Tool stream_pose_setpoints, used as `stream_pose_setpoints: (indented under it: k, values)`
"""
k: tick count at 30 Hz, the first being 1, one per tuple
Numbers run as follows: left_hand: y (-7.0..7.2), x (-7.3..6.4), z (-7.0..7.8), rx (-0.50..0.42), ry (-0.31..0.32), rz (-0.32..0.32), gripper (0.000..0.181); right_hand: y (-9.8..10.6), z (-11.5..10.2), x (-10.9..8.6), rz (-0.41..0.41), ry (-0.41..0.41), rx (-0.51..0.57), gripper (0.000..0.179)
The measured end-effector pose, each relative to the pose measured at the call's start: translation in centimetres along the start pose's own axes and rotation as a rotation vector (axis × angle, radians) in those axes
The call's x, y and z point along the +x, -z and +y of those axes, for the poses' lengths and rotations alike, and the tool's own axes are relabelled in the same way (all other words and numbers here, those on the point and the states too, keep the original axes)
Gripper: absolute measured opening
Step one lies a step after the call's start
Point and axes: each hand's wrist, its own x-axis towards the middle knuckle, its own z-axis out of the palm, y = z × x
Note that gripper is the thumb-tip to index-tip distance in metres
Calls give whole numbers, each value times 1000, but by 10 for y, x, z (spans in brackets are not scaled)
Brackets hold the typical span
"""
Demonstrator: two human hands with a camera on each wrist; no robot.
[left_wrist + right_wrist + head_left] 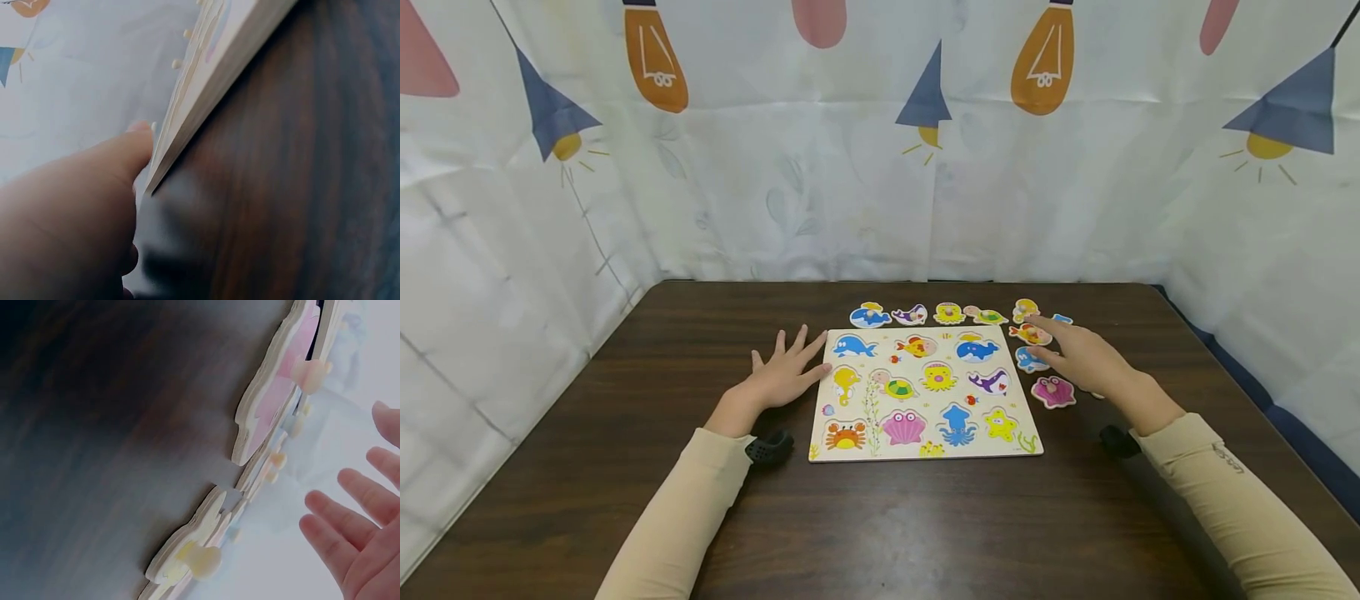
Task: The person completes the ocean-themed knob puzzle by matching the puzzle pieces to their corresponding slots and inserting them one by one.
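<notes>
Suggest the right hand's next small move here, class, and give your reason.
Perhaps the right hand should pinch the red-and-yellow fish piece. In the head view, that piece shows by its thumb and forefinger, the hand seems to hold nothing, a similar fish picture is on the board, and the left hand is at the board's left edge.

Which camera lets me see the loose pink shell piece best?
The head view. It shows the pink shell piece whole from above, on the table beside the puzzle board. The right wrist view is closer but shows it side-on and blurry, with its knob sticking out. The left wrist view doesn't show it.
</notes>
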Motion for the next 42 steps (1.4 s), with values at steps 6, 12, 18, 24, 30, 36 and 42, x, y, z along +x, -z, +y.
stream_pose_setpoints:
  k: [6, 12, 18, 24, 30, 36, 42]
  values:
    - [-1, -1, -1, 6, -16, -8, 78, -1, 1, 2, -2, 24, 57, 56]
    - [-2, -1, -1, 15, -22, -12, 77, -1, 1, 3, -33, 19, 112, 54]
    - [-5, -1, -2, 24, -22, -2, 76, 0, 1, 4, -53, 7, 146, 47]
    - [-5, 0, -2, 30, -18, 2, 78, 1, 6, 8, -88, -11, 178, 36]
    - [-5, 0, -2, 18, -25, 10, 77, 2, 12, 10, -130, -24, 179, 32]
    - [-6, 0, -1, -11, -61, 18, 75, 3, 13, 12, -152, -24, 197, 30]
    - [-3, -1, -2, -13, -90, -4, 78, 3, 14, 15, -161, -14, 199, 29]
